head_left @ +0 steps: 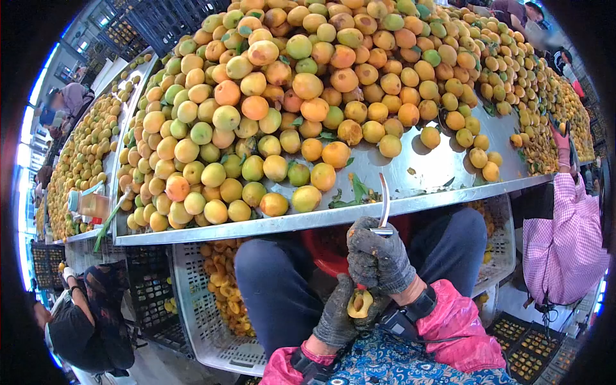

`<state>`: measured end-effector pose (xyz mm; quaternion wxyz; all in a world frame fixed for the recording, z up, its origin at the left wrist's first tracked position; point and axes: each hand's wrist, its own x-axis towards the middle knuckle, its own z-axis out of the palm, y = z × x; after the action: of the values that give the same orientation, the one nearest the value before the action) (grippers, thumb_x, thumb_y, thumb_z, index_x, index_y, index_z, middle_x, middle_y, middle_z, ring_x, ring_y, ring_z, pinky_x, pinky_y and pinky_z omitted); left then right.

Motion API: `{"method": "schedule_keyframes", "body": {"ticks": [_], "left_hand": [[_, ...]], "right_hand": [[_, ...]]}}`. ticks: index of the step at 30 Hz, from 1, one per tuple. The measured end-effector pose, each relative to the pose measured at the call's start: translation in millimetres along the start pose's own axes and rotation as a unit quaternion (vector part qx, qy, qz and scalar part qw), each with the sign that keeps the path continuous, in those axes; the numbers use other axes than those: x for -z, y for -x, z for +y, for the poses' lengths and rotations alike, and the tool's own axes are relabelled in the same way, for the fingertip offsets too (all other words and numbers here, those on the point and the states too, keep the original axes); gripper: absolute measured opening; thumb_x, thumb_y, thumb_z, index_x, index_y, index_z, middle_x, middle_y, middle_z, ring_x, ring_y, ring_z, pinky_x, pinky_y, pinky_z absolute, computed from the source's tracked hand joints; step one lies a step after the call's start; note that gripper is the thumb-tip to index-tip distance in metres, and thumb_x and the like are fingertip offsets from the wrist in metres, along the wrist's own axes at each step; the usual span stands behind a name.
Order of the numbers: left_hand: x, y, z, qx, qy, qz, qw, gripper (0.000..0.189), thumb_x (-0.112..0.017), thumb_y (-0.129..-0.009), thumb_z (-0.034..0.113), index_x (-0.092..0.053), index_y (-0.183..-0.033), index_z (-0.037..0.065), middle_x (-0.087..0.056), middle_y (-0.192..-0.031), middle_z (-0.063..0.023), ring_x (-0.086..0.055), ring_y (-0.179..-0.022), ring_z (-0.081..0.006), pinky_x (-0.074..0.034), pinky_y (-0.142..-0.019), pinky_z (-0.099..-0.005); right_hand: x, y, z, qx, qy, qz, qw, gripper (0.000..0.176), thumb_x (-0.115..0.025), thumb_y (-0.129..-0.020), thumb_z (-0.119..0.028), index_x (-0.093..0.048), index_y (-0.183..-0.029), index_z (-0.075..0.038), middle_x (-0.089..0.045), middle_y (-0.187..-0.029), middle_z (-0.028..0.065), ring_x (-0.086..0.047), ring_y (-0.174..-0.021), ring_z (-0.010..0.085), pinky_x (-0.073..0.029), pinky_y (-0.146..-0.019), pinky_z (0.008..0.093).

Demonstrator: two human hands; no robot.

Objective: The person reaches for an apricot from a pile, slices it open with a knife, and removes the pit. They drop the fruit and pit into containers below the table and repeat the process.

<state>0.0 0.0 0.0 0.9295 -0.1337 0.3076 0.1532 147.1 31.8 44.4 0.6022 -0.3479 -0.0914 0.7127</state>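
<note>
My right hand (380, 260), in a dark grey glove, is closed around a small curved knife (385, 204) whose blade points up toward the table edge. Just below it, my left hand (335, 319), gloved the same way, is closed on a cut apricot half (360, 304) with its hollow facing up. The fingers of both hands are close together over my lap. Past the knife, a large heap of whole apricots (276, 122) covers much of the metal table (410, 173).
Beside my left leg stands a white crate (192, 308) holding cut apricots (221, 282). Another white crate (504, 237) is at my right. A red container (314, 247) shows between my knees. Co-workers sit at both sides, one in a pink checked top (558, 244).
</note>
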Motion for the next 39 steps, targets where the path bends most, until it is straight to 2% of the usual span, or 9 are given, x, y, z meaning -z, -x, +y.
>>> {"method": "schedule_keyframes", "body": {"ticks": [3, 5, 9, 10, 13, 27, 32, 34, 39], "left_hand": [[2.9, 9.0, -7.1, -0.086, -0.075, 0.054, 0.992, 0.051, -0.051, -0.093, 0.049, -0.05, -0.123, 0.008, -0.062, -0.102, -0.0117, -0.063, -0.089, -0.0251, -0.053, -0.079, -0.034], [4.8, 4.4, -1.5, -0.361, -0.746, 0.024, 0.56, 0.038, -0.066, -0.083, 0.023, -0.054, -0.113, 0.003, -0.065, -0.093, -0.015, -0.064, -0.085, -0.0322, -0.051, -0.072, -0.0395], [-20.7, -4.4, 10.0, -0.381, -0.695, 0.001, 0.61, 0.028, -0.068, -0.075, 0.014, -0.059, -0.099, 0.003, -0.064, -0.085, -0.0136, -0.063, -0.078, -0.0333, -0.049, -0.065, -0.0374], [-22.7, -7.7, 12.2, -0.472, -0.772, 0.001, 0.425, 0.023, -0.061, -0.087, 0.024, -0.061, -0.097, 0.003, -0.066, -0.086, -0.0109, -0.064, -0.076, -0.0255, -0.05, -0.066, -0.0347], [-34.7, -12.4, 13.9, -0.306, -0.537, 0.065, 0.783, 0.038, -0.044, -0.099, 0.037, -0.061, -0.099, 0.003, -0.065, -0.085, -0.0077, -0.063, -0.074, -0.0168, -0.05, -0.067, -0.0317], [-63.4, 65.6, 58.3, -0.494, -0.397, 0.014, 0.773, 0.036, -0.041, -0.1, 0.03, -0.062, -0.104, 0.001, -0.063, -0.083, -0.0071, -0.06, -0.075, -0.0154, -0.049, -0.069, -0.0279], [-45.2, 148.0, 121.2, -0.558, -0.605, 0.288, 0.489, 0.014, -0.064, -0.087, 0.012, -0.064, -0.098, 0.003, -0.062, -0.099, -0.0092, -0.06, -0.09, -0.0222, -0.05, -0.079, -0.0343], [-58.7, 153.2, 129.0, -0.592, -0.717, 0.35, 0.111, 0.015, -0.067, -0.081, 0.008, -0.064, -0.095, 0.002, -0.063, -0.091, -0.0103, -0.061, -0.088, -0.0217, -0.049, -0.081, -0.0322], [-118.0, 60.9, 132.8, -0.637, -0.743, 0.161, 0.129, 0.029, -0.077, -0.068, 0.01, -0.065, -0.094, 0.005, -0.062, -0.098, -0.0143, -0.06, -0.092, -0.032, -0.049, -0.083, -0.0405]], "right_hand": [[-11.2, 6.0, 4.5, 0.058, 0.043, 0.144, 0.987, 0.016, -0.067, -0.086, -0.021, -0.061, -0.088, -0.006, -0.052, -0.057, -0.0027, -0.044, -0.038, 0.0076, -0.035, -0.035, 0.0217], [2.2, 5.2, -4.3, -0.027, -0.023, 0.088, 0.995, 0.015, -0.065, -0.088, -0.022, -0.06, -0.086, -0.007, -0.045, -0.055, -0.0061, -0.04, -0.037, 0.0052, -0.032, -0.033, 0.0214], [5.0, 5.4, -11.6, -0.027, 0.031, 0.056, 0.998, 0.022, -0.059, -0.091, -0.028, -0.055, -0.087, -0.006, -0.039, -0.054, -0.0077, -0.037, -0.038, 0.0041, -0.03, -0.033, 0.0203], [6.6, 1.8, -12.4, -0.018, 0.017, 0.093, 0.995, 0.02, -0.059, -0.091, -0.027, -0.054, -0.086, -0.009, -0.038, -0.053, -0.0076, -0.037, -0.037, 0.0051, -0.031, -0.033, 0.0216], [4.8, -0.6, -23.3, 0.086, -0.025, 0.084, 0.992, 0.017, -0.06, -0.091, -0.026, -0.058, -0.087, -0.01, -0.044, -0.053, -0.0049, -0.041, -0.037, 0.0077, -0.032, -0.033, 0.0227], [35.9, 45.3, -18.1, 0.076, 0.331, 0.215, 0.915, 0.016, -0.069, -0.083, -0.013, -0.065, -0.096, -0.007, -0.062, -0.068, -0.0012, -0.054, -0.056, 0.0046, -0.045, -0.05, 0.021], [36.4, 45.1, -16.8, 0.041, 0.324, 0.13, 0.936, 0.017, -0.061, -0.088, -0.016, -0.063, -0.101, -0.005, -0.057, -0.066, -0.0011, -0.051, -0.048, 0.0069, -0.04, -0.042, 0.022], [27.6, 47.1, -23.4, 0.034, 0.291, 0.114, 0.949, 0.018, -0.059, -0.09, -0.016, -0.062, -0.103, -0.004, -0.057, -0.066, -0.0007, -0.051, -0.048, 0.0071, -0.041, -0.042, 0.022], [27.2, 43.5, -29.7, 0.009, 0.229, 0.093, 0.969, 0.021, -0.055, -0.093, -0.016, -0.06, -0.108, -0.004, -0.056, -0.066, 0.0001, -0.051, -0.049, 0.0065, -0.041, -0.043, 0.0211]]}}
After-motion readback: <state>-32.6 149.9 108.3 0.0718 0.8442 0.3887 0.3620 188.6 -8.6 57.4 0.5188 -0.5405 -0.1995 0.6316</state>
